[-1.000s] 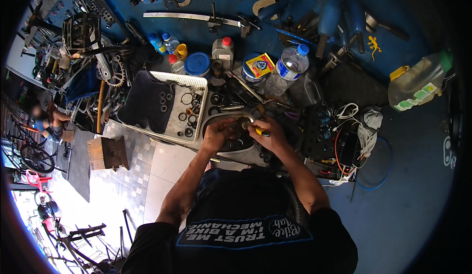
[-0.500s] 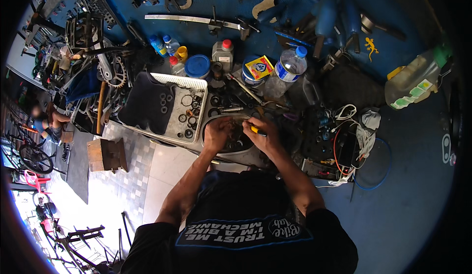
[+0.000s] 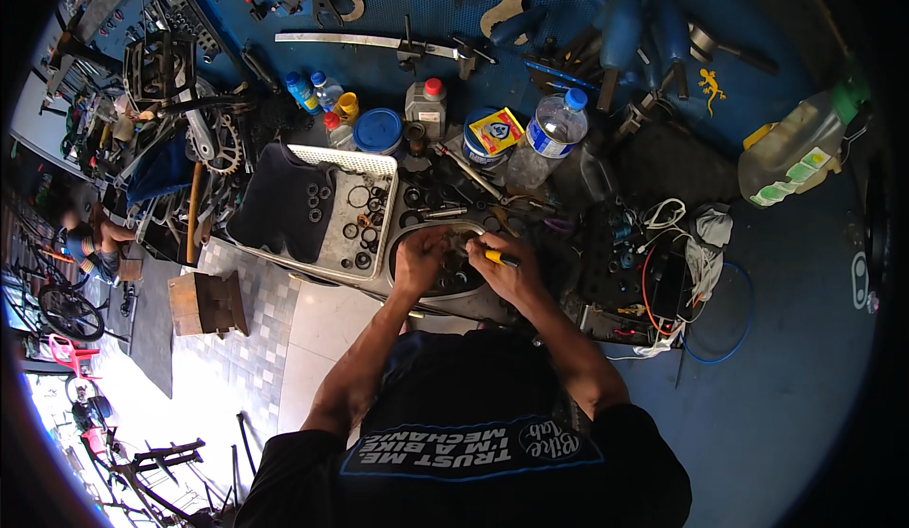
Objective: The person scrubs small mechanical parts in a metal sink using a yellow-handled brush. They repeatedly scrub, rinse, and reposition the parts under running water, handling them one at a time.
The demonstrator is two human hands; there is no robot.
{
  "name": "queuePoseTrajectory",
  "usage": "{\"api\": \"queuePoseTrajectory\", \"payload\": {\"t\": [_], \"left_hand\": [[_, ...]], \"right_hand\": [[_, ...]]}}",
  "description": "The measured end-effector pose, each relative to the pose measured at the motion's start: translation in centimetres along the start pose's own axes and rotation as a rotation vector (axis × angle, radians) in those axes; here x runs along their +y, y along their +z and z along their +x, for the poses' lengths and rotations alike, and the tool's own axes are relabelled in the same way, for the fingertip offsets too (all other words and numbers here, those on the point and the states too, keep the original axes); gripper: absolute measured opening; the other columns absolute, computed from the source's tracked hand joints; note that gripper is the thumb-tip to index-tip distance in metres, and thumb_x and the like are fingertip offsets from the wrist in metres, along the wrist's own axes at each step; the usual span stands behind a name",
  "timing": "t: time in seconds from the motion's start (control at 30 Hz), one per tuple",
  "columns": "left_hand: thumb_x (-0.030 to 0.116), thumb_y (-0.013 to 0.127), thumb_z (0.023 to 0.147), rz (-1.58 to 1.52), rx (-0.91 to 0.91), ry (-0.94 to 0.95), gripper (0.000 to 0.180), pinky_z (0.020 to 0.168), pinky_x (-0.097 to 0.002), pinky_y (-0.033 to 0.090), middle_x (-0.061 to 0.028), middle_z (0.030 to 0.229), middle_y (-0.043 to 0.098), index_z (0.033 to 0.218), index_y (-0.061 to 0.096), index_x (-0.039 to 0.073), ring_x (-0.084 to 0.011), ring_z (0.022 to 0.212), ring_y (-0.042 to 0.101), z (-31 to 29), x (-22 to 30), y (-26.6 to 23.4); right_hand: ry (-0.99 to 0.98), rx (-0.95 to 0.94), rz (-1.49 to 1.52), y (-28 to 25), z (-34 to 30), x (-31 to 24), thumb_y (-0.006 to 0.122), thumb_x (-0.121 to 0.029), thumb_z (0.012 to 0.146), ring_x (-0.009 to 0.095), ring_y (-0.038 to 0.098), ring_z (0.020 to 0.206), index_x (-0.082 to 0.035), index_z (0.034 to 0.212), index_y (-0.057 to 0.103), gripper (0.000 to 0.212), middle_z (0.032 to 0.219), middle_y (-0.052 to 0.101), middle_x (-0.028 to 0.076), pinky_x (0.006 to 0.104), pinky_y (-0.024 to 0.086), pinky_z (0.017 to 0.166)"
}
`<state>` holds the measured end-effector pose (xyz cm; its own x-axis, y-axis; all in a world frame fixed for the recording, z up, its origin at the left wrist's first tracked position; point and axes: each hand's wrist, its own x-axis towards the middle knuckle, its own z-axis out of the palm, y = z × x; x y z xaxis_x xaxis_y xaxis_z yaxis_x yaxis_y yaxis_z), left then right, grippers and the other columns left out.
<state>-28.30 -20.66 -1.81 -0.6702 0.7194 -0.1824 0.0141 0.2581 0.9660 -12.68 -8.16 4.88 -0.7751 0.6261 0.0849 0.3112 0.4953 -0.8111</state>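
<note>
Both hands are over an oval metal basin point(image 3: 453, 295) with dark round parts point(image 3: 449, 282) in it. My left hand point(image 3: 419, 261), at the basin's left side, has its fingers curled together around something small that I cannot make out. From the right comes my right hand point(image 3: 514, 272), closed around a hand tool with a yellow and black handle point(image 3: 502, 257). The tool's working end points toward the left fingers and is too small and dark to tell.
A white basket point(image 3: 386, 182) with a dark cloth point(image 3: 275, 201) and several rings stands left of the basin. Behind are a blue-lidded tub point(image 3: 379, 132), a red-capped bottle point(image 3: 426, 107) and a large plastic bottle point(image 3: 557, 128). White cables point(image 3: 703, 268) lie at the right.
The right hand has turned the yellow-handled tool slightly, its handle end now a little lower and further right. The left hand stays in nearly the same place.
</note>
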Motion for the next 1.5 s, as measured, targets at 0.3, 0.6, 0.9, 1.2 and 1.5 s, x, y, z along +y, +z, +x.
{"api": "queuePoseTrajectory", "payload": {"t": [0.3, 0.6, 0.9, 1.2, 1.5], "left_hand": [[0.001, 0.066, 0.102, -0.149, -0.057, -0.012, 0.031, 0.075, -0.0302, 0.062, -0.0117, 0.099, 0.079, 0.132, 0.067, -0.008, -0.0157, 0.085, 0.076, 0.0, -0.2, -0.2], [0.001, 0.066, 0.102, -0.091, -0.068, -0.044, 0.024, 0.071, -0.0297, 0.062, -0.0124, 0.095, 0.079, 0.124, 0.071, -0.007, -0.0158, 0.080, 0.076, -0.2, -0.6, -0.4], [-0.001, 0.063, 0.099, -0.072, -0.101, -0.022, 0.028, 0.071, -0.0297, 0.061, -0.0102, 0.092, 0.080, 0.124, 0.075, -0.006, -0.0142, 0.075, 0.075, -0.4, -0.6, -0.6], [0.000, 0.062, 0.101, -0.050, -0.090, -0.105, 0.027, 0.072, -0.0296, 0.061, -0.0114, 0.095, 0.079, 0.123, 0.075, -0.006, -0.0143, 0.076, 0.075, -0.6, -0.1, -0.5], [-0.004, 0.055, 0.104, -0.351, -0.127, -0.085, 0.030, 0.083, -0.0341, 0.066, -0.0185, 0.112, 0.077, 0.132, 0.064, -0.010, -0.0242, 0.098, 0.080, -0.6, -1.7, -0.4]], "right_hand": [[-0.397, 0.005, -0.064, -1.4, 0.2, 0.9, 0.090, -0.018, 0.087, 0.030, 0.071, 0.083, -0.010, 0.104, 0.080, 0.022, 0.094, 0.079, 0.009, 0.0397, 0.056, 0.079], [-0.488, 0.057, -0.076, -1.3, 1.0, 2.5, 0.091, -0.014, 0.085, 0.029, 0.070, 0.090, -0.010, 0.109, 0.080, 0.026, 0.095, 0.078, 0.008, 0.0410, 0.056, 0.079], [-0.495, -0.004, -0.093, -2.2, 0.8, 1.9, 0.089, -0.013, 0.087, 0.027, 0.069, 0.087, -0.011, 0.108, 0.081, 0.023, 0.097, 0.079, 0.007, 0.0393, 0.057, 0.080], [-0.519, -0.005, -0.051, -1.7, 0.5, 1.5, 0.090, -0.014, 0.085, 0.028, 0.069, 0.086, -0.010, 0.106, 0.080, 0.023, 0.096, 0.078, 0.007, 0.0393, 0.056, 0.080], [-0.448, -0.066, -0.282, -0.3, 1.3, 6.1, 0.089, -0.020, 0.086, 0.029, 0.069, 0.085, -0.011, 0.105, 0.079, 0.024, 0.100, 0.080, 0.007, 0.0391, 0.054, 0.078]]}}
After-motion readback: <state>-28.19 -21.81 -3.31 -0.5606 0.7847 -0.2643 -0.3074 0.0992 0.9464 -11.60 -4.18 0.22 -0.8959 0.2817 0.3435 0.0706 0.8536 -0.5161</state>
